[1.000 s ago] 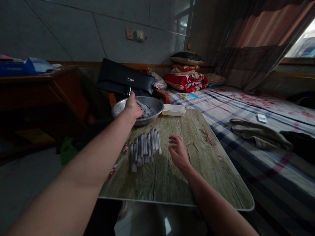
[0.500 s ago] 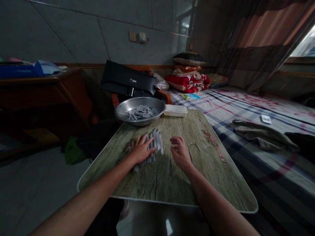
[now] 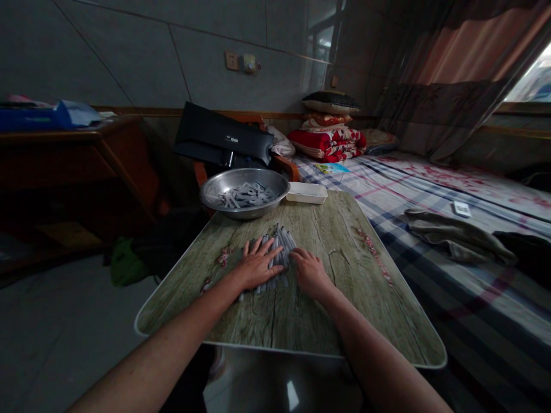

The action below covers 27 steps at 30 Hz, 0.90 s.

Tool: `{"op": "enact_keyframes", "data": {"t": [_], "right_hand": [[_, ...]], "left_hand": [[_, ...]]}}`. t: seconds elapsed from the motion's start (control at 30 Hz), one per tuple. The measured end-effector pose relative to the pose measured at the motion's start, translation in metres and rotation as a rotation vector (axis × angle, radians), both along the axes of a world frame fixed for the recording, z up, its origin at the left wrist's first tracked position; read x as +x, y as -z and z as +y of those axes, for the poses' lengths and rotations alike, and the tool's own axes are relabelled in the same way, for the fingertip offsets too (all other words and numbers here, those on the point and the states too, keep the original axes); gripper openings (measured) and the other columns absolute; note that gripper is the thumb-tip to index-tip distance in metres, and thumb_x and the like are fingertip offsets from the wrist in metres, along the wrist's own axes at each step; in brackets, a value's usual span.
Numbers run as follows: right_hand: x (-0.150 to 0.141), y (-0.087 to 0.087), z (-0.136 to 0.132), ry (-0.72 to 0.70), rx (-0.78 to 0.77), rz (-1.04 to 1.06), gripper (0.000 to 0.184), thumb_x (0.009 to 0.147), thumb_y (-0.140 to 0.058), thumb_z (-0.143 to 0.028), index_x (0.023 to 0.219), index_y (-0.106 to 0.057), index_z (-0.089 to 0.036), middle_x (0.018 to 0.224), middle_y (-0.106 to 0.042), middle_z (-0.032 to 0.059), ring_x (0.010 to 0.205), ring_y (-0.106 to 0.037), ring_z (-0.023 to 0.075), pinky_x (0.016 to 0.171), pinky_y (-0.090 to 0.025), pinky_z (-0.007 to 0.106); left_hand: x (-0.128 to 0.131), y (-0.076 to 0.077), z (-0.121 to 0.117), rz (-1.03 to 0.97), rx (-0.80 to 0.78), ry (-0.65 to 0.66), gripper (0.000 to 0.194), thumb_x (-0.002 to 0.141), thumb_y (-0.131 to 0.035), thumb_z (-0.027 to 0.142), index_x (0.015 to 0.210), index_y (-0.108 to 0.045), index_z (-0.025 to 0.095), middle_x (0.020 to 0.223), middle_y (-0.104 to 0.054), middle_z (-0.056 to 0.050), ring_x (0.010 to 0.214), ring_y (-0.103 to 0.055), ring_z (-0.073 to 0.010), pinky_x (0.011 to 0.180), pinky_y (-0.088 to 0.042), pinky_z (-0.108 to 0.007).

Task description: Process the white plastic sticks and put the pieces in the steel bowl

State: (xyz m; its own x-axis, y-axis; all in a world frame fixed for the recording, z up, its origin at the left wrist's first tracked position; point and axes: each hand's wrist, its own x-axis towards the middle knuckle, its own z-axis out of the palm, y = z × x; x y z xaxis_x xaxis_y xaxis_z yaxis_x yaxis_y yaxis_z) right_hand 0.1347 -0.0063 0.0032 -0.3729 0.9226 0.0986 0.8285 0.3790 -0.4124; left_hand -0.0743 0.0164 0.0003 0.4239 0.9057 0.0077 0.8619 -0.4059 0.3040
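Several slim, translucent pen-like tubes with dark tips (image 3: 283,240) lie side by side on the wood-patterned table (image 3: 241,327). Across them rests my left hand (image 3: 257,266), flat with its fingers spread, covering part of the row. My right hand (image 3: 307,273) touches the right edge of the row, its fingers bent and close together against the outermost tubes. Whether the right fingers grip a tube is hard to make out. Beyond the hands stands a steel basin (image 3: 210,198) holding many similar pale pieces.
A white rectangular tray (image 3: 307,194) sits beside the basin at the table's far edge. Behind it a dark monitor-like panel (image 3: 224,137) leans on a wooden chair. The bed (image 3: 430,241) with a plaid sheet borders the table's right side; a desk (image 3: 64,155) stands left.
My left hand has slid to the right with the tubes beneath it. My right hand has moved left and now meets the row's right edge, where the tubes slant.
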Motion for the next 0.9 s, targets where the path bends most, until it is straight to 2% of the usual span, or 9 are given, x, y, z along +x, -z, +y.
{"op": "enact_keyframes", "data": {"t": [0.1,0.2,0.3,0.47,0.6,0.7,0.77,0.83,0.9], "right_hand": [[0.003,-0.004,0.003,0.078,0.018,-0.033,0.035,0.085,-0.049,-0.011,0.112,-0.069,-0.022,0.127,-0.061,0.0113,0.114,-0.054,0.0287,0.092,-0.040,0.041],[0.005,-0.006,0.004,0.107,0.027,-0.036,0.025,0.084,-0.052,-0.012,0.099,-0.070,-0.022,0.116,-0.063,0.0095,0.104,-0.055,0.0262,0.088,-0.040,0.037],[0.005,-0.006,0.004,0.112,0.013,-0.002,0.028,0.082,-0.053,-0.010,0.103,-0.068,-0.021,0.112,-0.062,0.0102,0.102,-0.056,0.0238,0.088,-0.041,0.033],[0.004,-0.010,0.003,0.188,-0.041,0.017,0.042,0.083,-0.050,-0.008,0.123,-0.058,-0.019,0.114,-0.059,0.0137,0.104,-0.058,0.0243,0.086,-0.042,0.032],[0.005,-0.015,0.002,0.228,-0.099,-0.006,0.039,0.085,-0.048,-0.009,0.122,-0.057,-0.018,0.114,-0.059,0.0157,0.101,-0.061,0.0252,0.084,-0.043,0.033],[0.006,-0.015,0.002,0.252,-0.108,-0.001,0.041,0.084,-0.047,-0.007,0.122,-0.055,-0.016,0.113,-0.061,0.0166,0.101,-0.062,0.0253,0.083,-0.043,0.032],[0.007,-0.014,0.002,0.268,-0.092,0.016,0.042,0.082,-0.047,-0.006,0.122,-0.054,-0.015,0.110,-0.063,0.0160,0.101,-0.062,0.0249,0.083,-0.043,0.032],[0.008,-0.012,0.004,0.291,-0.068,0.052,0.042,0.080,-0.047,-0.006,0.121,-0.055,-0.015,0.107,-0.065,0.0154,0.100,-0.063,0.0249,0.084,-0.043,0.032],[0.009,-0.011,0.005,0.318,-0.035,0.106,0.042,0.079,-0.048,-0.006,0.120,-0.055,-0.014,0.105,-0.067,0.0157,0.098,-0.063,0.0252,0.084,-0.044,0.033]], "left_hand": [[-0.006,0.001,0.003,0.038,0.043,-0.034,0.066,0.090,-0.040,0.066,0.148,-0.041,0.036,0.161,-0.030,-0.008,0.150,-0.014,-0.0388,0.114,0.000,-0.066],[-0.011,0.003,0.008,0.069,0.055,-0.063,0.070,0.091,-0.036,0.067,0.152,-0.036,0.032,0.161,-0.029,-0.009,0.150,-0.012,-0.0365,0.114,-0.001,-0.065],[-0.012,0.006,0.013,0.078,0.063,-0.086,0.074,0.091,-0.031,0.068,0.154,-0.032,0.028,0.162,-0.027,-0.009,0.151,-0.012,-0.0345,0.115,-0.003,-0.063],[-0.007,0.007,0.018,0.095,0.093,-0.117,0.073,0.092,-0.030,0.068,0.152,-0.036,0.028,0.160,-0.031,-0.011,0.149,-0.017,-0.0353,0.115,-0.001,-0.063],[-0.005,0.003,0.016,0.081,0.094,-0.126,0.069,0.093,-0.032,0.065,0.150,-0.039,0.027,0.159,-0.034,-0.011,0.149,-0.018,-0.0353,0.115,0.000,-0.063],[-0.004,0.000,0.010,0.001,0.027,-0.114,0.068,0.094,-0.033,0.061,0.150,-0.038,0.025,0.159,-0.034,-0.012,0.150,-0.016,-0.0346,0.115,-0.006,-0.063],[-0.001,-0.003,0.004,-0.085,-0.013,-0.109,0.067,0.092,-0.040,0.058,0.149,-0.040,0.023,0.159,-0.033,-0.014,0.150,-0.016,-0.0346,0.116,-0.007,-0.061],[0.005,-0.007,-0.005,-0.229,-0.013,-0.101,0.064,0.088,-0.052,0.053,0.144,-0.047,0.022,0.158,-0.036,-0.014,0.150,-0.018,-0.0342,0.118,-0.005,-0.057],[0.015,-0.012,-0.014,-0.455,-0.004,-0.090,0.056,0.082,-0.064,0.044,0.134,-0.058,0.022,0.152,-0.045,-0.014,0.147,-0.025,-0.0334,0.120,-0.006,-0.051]]}}
